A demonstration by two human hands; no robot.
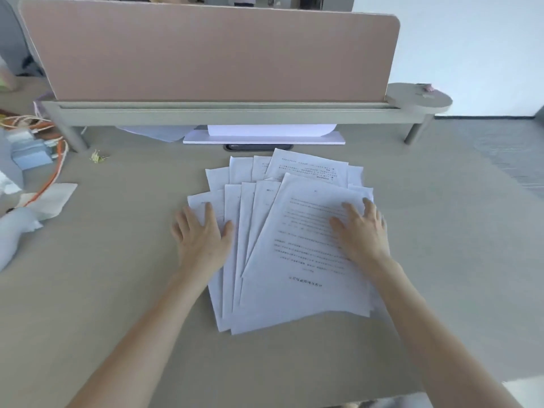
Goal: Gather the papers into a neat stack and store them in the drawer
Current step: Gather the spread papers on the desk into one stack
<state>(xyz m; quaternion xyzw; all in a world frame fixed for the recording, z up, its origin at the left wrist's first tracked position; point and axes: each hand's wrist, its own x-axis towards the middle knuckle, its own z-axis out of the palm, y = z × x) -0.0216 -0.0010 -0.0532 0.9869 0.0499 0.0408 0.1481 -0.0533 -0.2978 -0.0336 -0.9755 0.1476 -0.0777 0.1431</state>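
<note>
Several white printed papers (294, 254) lie fanned and overlapping on the beige desk (117, 275) in front of me. My left hand (203, 234) rests flat on the left edge of the spread, fingers apart, palm down. My right hand (363, 231) lies flat on the right side of the top sheet, fingers spread. Neither hand grips a sheet. No drawer is in view.
A pink divider panel (212, 54) on a grey rail shelf (235, 113) stands behind the papers. Under the shelf lie a white board with paper (265, 138) and a dark device (259, 147). Orange cables, tissues and a blue box (29, 156) clutter the left.
</note>
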